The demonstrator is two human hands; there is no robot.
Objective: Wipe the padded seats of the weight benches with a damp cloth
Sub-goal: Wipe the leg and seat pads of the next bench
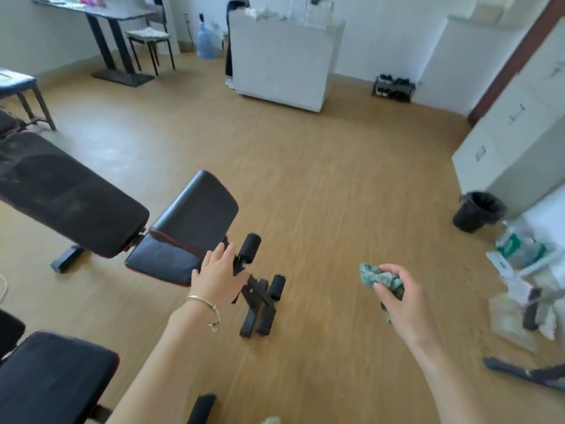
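near bench pad (55, 377) bottom left, black, red trim on its edge. left hand (218, 275) reaches forward with fingers straight and slightly spread and nothing in its grasp. it sits at the front right corner of the seat pad (165, 261); cannot tell if it touches. silver bracelet (203, 301) on that wrist. right hand (400, 293) is up in the air over the floor (336, 179), well apart from the bench, fingers curled round a crumpled green cloth (374, 276), which bulges out past the thumb side.

seat pad is black with red piping, low and roughly level. just behind it a tilted pad (198, 209) angles upward. long black backrest (61, 194) runs off to the left edge, dusty-looking marks on it. two black foam rollers (249, 247) (276, 287) on the front leg frame, just right of the left hand.

right side: black bin (478, 211) with liner, near pale drawer cabinets (519, 133); bags and bottles in front of it are blurred. far: white counter (284, 62), shoe rack (393, 87) by the wall, water jug (206, 41), dark table (113, 13) with a chair (149, 38) beside it, stool (18, 84) at far left.
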